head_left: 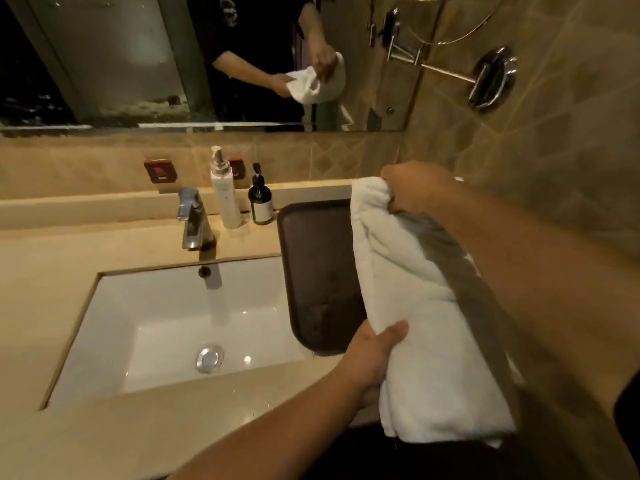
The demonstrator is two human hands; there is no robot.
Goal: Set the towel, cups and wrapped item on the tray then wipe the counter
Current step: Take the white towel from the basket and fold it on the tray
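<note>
A folded white towel (419,306) hangs in the air over the right side of the counter, held by both hands. My left hand (374,355) grips its near left edge from below. My right hand (415,187) pinches its far top corner. Under the towel lies a dark brown tray (315,271) on the counter right of the sink; its right part is hidden by the towel. No cups or wrapped item are visible.
A white sink (180,327) with a chrome tap (194,220) sits left of the tray. A white pump bottle (223,188) and a dark pump bottle (260,199) stand behind it. A mirror (138,60) and a tiled wall with a chrome mirror arm (485,77) rise behind.
</note>
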